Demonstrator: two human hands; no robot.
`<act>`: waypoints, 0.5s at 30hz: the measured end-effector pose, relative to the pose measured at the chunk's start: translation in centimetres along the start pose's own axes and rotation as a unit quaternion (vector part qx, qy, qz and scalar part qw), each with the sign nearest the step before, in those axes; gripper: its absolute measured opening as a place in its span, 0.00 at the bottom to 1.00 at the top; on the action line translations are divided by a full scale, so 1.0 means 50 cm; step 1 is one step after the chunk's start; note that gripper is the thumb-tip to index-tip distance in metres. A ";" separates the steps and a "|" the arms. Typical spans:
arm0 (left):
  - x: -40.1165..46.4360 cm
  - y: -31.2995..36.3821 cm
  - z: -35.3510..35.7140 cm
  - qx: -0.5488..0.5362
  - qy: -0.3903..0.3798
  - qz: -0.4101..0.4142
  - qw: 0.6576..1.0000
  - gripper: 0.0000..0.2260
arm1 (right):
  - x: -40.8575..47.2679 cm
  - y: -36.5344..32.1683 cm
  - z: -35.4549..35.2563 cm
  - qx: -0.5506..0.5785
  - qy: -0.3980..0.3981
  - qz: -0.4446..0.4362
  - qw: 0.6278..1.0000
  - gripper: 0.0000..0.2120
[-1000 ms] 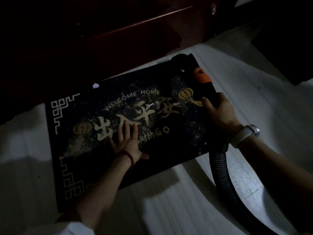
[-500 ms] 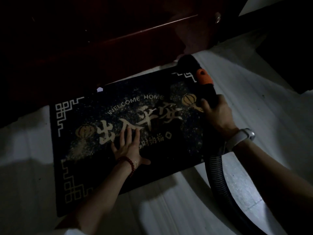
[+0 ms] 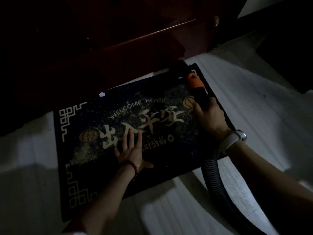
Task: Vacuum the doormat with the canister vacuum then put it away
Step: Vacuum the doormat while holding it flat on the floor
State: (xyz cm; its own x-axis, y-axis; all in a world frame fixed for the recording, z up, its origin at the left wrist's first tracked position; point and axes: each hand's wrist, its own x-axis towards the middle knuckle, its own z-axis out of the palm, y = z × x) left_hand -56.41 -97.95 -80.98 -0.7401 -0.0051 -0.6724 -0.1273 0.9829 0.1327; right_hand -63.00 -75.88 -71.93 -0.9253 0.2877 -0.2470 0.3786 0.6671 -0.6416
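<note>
While left hand (image 3: 131,152) presses flat on doormat (image 3: 105,126) mid-frame, right hand (image 3: 210,116) grips vacuum wand (image 3: 202,97); hose (image 3: 215,177) lower right.

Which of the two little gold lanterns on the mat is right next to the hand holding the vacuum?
The gold lantern near the mat's right end, after "WELCOME HOME". The right hand gripping the black vacuum wand almost touches it. The other gold lantern lies far left.

The hose (image 3: 218,182) runs off the bottom edge, and darkness hides the nozzle (image 3: 176,67) tip
</note>
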 end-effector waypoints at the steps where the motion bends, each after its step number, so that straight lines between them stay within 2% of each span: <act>1: 0.000 0.001 0.000 0.002 0.000 -0.002 1.000 0.55 | -0.008 -0.003 0.012 0.009 -0.012 0.002 1.000 0.21; 5: 0.000 0.004 -0.001 0.025 0.002 -0.013 1.000 0.55 | -0.070 -0.009 0.080 0.008 -0.141 -0.076 0.987 0.15; 7: 0.000 0.003 0.001 0.026 -0.003 -0.012 1.000 0.55 | -0.071 -0.001 0.063 -0.001 -0.151 -0.084 0.985 0.13; 9: 0.001 0.001 0.000 0.014 -0.008 -0.010 1.000 0.55 | -0.055 0.016 0.017 0.002 -0.112 -0.073 0.991 0.15; 13: -0.001 0.004 -0.002 0.009 -0.015 -0.010 1.000 0.54 | -0.027 0.068 -0.075 -0.015 0.022 -0.008 1.000 0.20; 15: 0.000 0.006 -0.005 0.008 -0.017 -0.015 1.000 0.54 | -0.022 0.089 -0.088 -0.008 0.039 0.034 0.999 0.20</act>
State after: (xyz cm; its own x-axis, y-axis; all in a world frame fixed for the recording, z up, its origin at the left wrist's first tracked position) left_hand -56.62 -97.68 -80.78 -0.7134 -0.0291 -0.7001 -0.1383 0.9853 0.0999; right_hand -60.20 -70.24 -71.32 -0.8934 0.3848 -0.2318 0.4413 0.6555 -0.6128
